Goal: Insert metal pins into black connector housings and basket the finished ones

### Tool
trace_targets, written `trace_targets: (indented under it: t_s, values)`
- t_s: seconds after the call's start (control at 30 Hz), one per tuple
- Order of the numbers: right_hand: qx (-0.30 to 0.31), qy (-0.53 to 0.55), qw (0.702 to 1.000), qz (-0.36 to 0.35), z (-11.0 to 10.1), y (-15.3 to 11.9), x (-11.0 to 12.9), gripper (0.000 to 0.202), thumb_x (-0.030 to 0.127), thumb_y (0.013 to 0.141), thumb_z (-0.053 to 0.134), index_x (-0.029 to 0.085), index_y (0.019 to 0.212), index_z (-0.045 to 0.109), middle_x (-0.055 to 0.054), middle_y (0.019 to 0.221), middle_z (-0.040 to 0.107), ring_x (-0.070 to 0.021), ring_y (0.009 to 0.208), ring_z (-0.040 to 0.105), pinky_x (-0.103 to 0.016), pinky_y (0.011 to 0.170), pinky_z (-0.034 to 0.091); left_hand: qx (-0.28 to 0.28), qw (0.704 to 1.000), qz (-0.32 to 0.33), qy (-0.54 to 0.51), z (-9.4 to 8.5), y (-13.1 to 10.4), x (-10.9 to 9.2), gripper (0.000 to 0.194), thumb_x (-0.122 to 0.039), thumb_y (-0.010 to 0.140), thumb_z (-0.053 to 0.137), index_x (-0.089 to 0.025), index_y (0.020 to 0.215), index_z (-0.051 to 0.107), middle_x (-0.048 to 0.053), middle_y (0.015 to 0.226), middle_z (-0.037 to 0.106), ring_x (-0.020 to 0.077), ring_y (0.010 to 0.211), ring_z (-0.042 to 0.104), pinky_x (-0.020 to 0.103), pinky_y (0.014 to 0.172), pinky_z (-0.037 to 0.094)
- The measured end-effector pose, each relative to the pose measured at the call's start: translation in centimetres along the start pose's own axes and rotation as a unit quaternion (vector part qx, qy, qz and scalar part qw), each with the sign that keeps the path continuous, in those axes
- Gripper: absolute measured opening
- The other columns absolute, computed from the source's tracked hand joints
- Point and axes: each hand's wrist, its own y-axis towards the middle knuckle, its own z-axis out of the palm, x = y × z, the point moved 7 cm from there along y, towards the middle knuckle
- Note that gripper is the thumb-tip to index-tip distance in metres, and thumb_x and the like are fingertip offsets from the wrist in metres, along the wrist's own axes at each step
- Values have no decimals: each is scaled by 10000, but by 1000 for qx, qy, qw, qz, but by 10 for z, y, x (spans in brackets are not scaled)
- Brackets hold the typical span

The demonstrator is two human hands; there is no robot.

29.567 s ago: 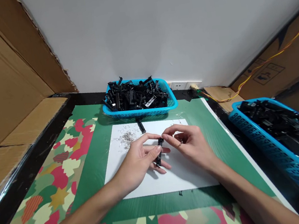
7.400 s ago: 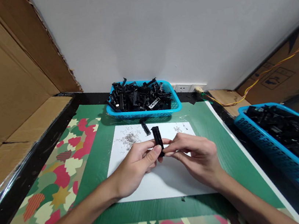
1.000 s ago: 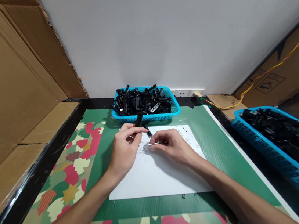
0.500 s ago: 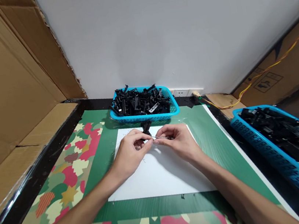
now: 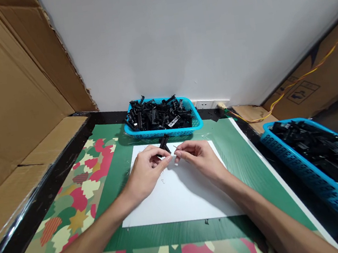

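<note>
Over a sheet of white paper (image 5: 179, 196), my left hand (image 5: 146, 169) is closed, thumb and forefinger pinched on a black plastic part (image 5: 164, 143). The part sticks up past the fingertips and leans to one side. My right hand (image 5: 201, 157) is closed too, just to the right and a small gap away. Its fingers grip a thin metal piece (image 5: 175, 145), of which only a short end shows; its kind cannot be made out. Small wire-like bits (image 5: 163, 181) lie on the paper by my left hand.
A blue basket (image 5: 198, 122) heaped with black plastic parts stands behind the paper. Another blue basket (image 5: 304, 174) of black parts is at the right. Cardboard (image 5: 15, 60) walls the left side. Yellow and red wires (image 5: 281, 96) run from a wall socket (image 5: 205, 104).
My hands have come slightly apart; their fingertips nearly met before. The thin metal piece has swung from lying across to pointing up. The black part has shifted and tilted a little.
</note>
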Motion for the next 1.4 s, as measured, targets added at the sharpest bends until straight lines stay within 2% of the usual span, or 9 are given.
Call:
trace_targets:
  t_s: [0.2,0.37,0.57,0.83,1.0,1.13,1.2,1.3,1.4]
  values:
    - [21,-23,1000,1,7,-2,4,265,449,939,750,188,930,790,-53,888,766,-179,775,641,-298,699,464,-6,1000,-9,-23,-2,1,3,192,-354,964,710,-171,927,755,43,959,668,136,730,586,268,635,439]
    - [-10,3,1000,14,6,-3,-1,280,459,896,802,179,901,791,-49,854,756,-167,746,621,-284,669,441,1,1000,-16,-22,0,2,4,198,-360,969,703,-174,934,758,34,937,668,124,696,564,260,605,424]
    - [-60,40,997,33,1,-3,-7,303,479,821,855,182,842,801,-42,795,745,-153,689,604,-278,641,445,14,999,-30,-28,1,2,8,291,-416,1009,626,-166,958,764,50,924,661,131,658,556,272,592,428]
    - [-60,42,996,41,0,-5,-8,293,474,789,884,188,829,832,-60,793,777,-164,679,624,-290,629,463,-15,999,24,44,-4,-1,-6,201,-342,999,646,-195,925,760,44,946,643,180,857,616,283,724,465]
    - [-50,34,997,41,1,-5,-9,272,460,808,873,193,851,843,-73,818,796,-181,708,660,-313,670,499,3,998,23,52,1,-2,-5,194,-348,1007,638,-204,970,762,50,1012,664,170,828,619,297,732,468]
    - [-60,37,997,35,-4,-4,-5,255,439,802,879,191,844,839,-84,851,807,-191,735,680,-315,682,513,14,1000,5,25,3,-3,-1,217,-371,1008,639,-199,927,744,47,970,660,173,811,604,293,702,457]
    - [-81,16,996,27,-15,-4,-1,255,435,797,882,187,830,834,-84,834,804,-188,715,673,-304,647,498,43,999,-19,-10,7,-5,1,250,-401,1034,593,-205,976,737,33,883,639,162,735,571,285,651,435]
    - [-109,-52,992,27,-40,-5,2,271,437,795,878,171,818,830,-85,773,788,-179,650,645,-292,576,460,131,988,-53,-57,22,-12,0,314,-439,1076,497,-227,1164,712,4,743,585,162,663,527,280,612,407]
    - [-62,-113,990,54,-55,-9,-5,262,424,823,847,163,829,835,-89,780,786,-192,663,662,-296,577,478,180,978,-63,-79,35,-21,-5,293,-412,1061,514,-240,1219,691,33,853,650,157,671,529,276,604,410]
